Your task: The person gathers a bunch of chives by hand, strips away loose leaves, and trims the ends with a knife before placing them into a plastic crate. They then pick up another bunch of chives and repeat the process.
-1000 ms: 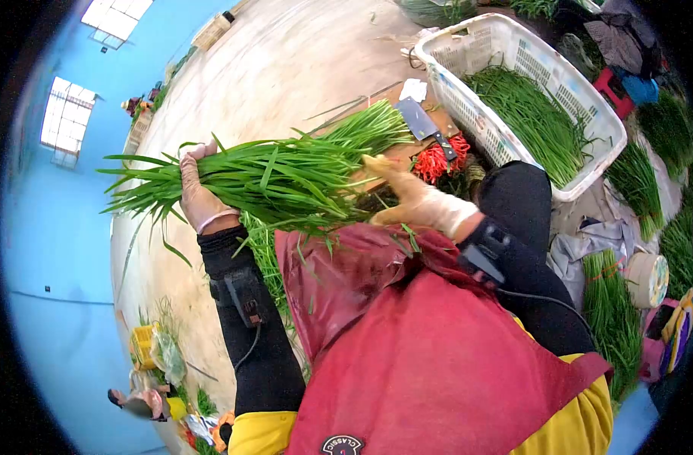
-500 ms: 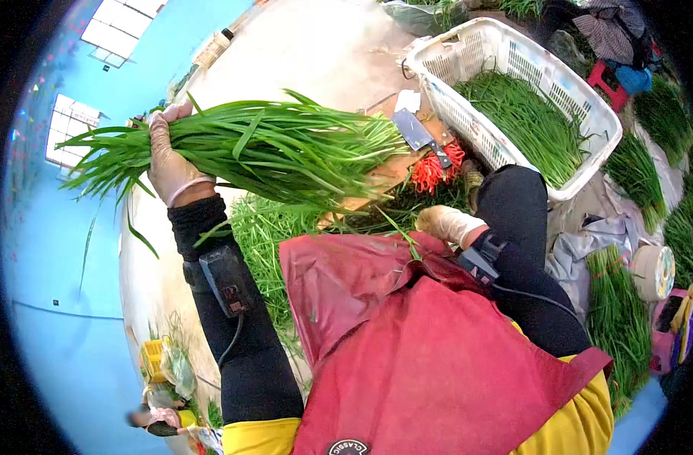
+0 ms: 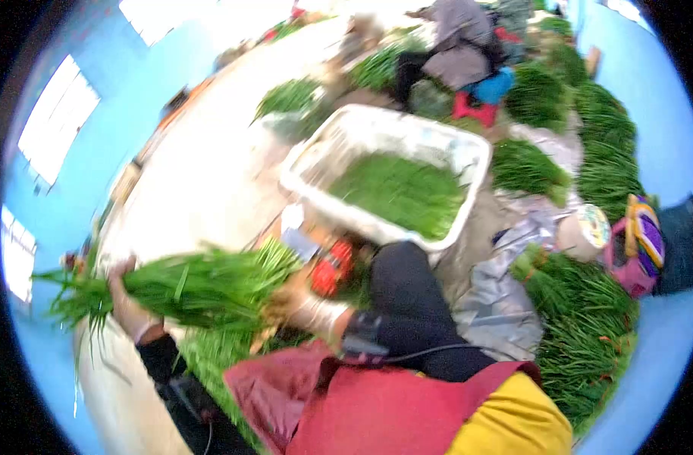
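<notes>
My left hand (image 3: 125,303), gloved, is wrapped round the leafy part of a large bunch of green stalks (image 3: 202,288) held out sideways. At the pale cut ends of this bunch is my right hand (image 3: 305,307), also gloved; its fingers are smeared by motion. Just beyond my right hand lie a cleaver (image 3: 299,245) and a clump of red ties (image 3: 332,268). Loose greens (image 3: 217,355) lie below the bunch, beside my red apron (image 3: 377,409).
A white crate (image 3: 384,114) with greens stands ahead. Tied bundles (image 3: 581,349) and a grey sheet (image 3: 498,303) lie at the right, near a white roll (image 3: 585,231) and a pink basket (image 3: 627,262). Another person (image 3: 464,45) sits farther back.
The view has swung right, so the crate appears lower and farther left. My right hand has moved from beside my knee to the bunch's cut ends. My left hand still holds the bunch.
</notes>
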Action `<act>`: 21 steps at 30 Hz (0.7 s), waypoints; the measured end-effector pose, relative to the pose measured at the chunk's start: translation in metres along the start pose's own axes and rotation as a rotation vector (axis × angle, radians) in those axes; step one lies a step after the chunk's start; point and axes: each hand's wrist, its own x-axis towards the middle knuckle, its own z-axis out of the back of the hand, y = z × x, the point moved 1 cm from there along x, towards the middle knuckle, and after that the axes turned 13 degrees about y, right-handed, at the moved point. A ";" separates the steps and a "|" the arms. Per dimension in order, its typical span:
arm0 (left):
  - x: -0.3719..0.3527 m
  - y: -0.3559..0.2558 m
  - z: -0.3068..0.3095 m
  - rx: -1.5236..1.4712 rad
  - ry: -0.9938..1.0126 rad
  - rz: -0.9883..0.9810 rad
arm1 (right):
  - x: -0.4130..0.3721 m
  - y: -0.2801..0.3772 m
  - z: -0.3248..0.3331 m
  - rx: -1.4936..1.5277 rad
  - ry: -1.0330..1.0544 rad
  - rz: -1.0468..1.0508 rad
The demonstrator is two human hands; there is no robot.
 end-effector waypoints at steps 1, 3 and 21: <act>-0.003 -0.002 0.003 0.131 0.031 -0.077 | -0.011 0.062 -0.037 -0.193 -0.010 -0.150; 0.023 0.017 0.046 -0.080 0.142 -0.116 | -0.025 0.123 -0.076 -0.266 -0.014 -0.243; 0.026 0.015 0.014 -0.096 0.112 -0.164 | -0.059 0.175 -0.078 -0.371 0.255 -0.496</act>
